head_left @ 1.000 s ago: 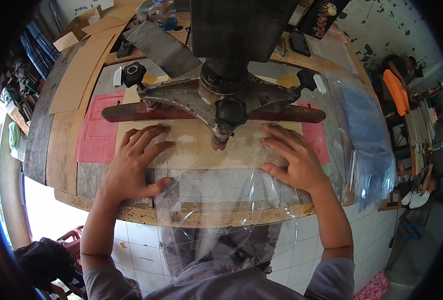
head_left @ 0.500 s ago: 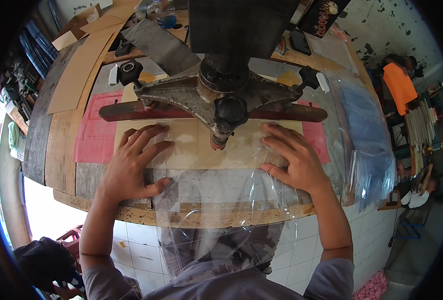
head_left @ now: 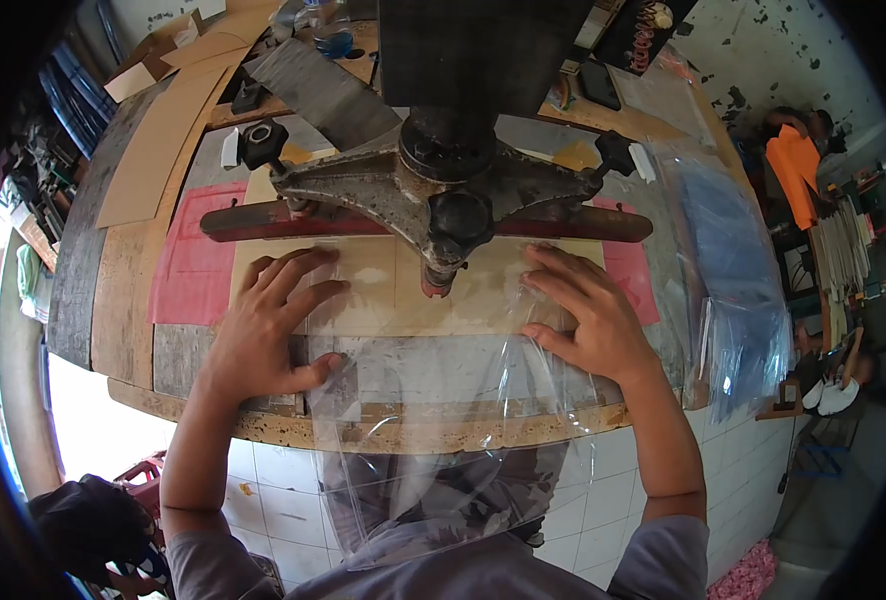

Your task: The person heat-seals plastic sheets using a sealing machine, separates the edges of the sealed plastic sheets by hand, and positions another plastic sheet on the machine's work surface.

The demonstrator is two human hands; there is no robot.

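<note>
A clear plastic sheet [head_left: 428,400] lies on the worktable, its near part hanging over the front edge toward my body. My left hand [head_left: 263,335] rests on the sheet's left side, fingers spread and thumb apart. On its right side lies my right hand [head_left: 603,325], also with fingers apart, the fingertips touching the plastic. Both sets of fingertips are close to a long red-edged press bar [head_left: 263,224], carried by a worn metal press head [head_left: 363,175]. Beneath the plastic is a cream-coloured board [head_left: 383,310], over a pink sheet [head_left: 188,265] visible at both sides.
A stack of clear bluish plastic sheets [head_left: 728,250] lies on the right of the table. Brown cardboard [head_left: 163,150] lies at the left, and a grey metal plate [head_left: 328,95] behind the press. Other people are partly visible at lower left and far right.
Both hands and the plastic sheet stay practically where they were. At far right, the orange item by another person has shifted slightly.
</note>
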